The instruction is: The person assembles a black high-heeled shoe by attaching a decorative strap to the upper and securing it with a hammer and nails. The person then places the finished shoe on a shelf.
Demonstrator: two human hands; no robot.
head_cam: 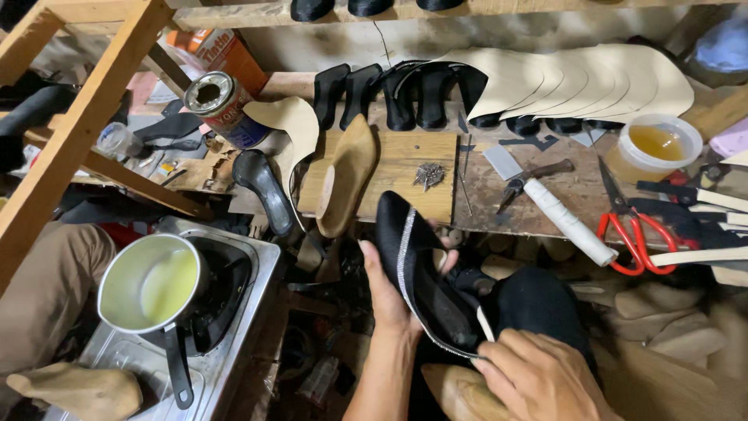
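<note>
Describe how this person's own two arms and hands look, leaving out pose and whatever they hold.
Both are bare: the left hand and its forearm show no sleeve, glove, watch or ring. The right hand is likewise ungloved, with no ring visible; its wrist runs out of the picture, so any sleeve there cannot be told.

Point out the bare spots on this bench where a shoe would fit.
Freest is the wooden board, between the wooden last and the pile of tacks. A narrower strip lies between the white roll and the red scissors. The back row of black soles and the right edge are crowded.
</note>
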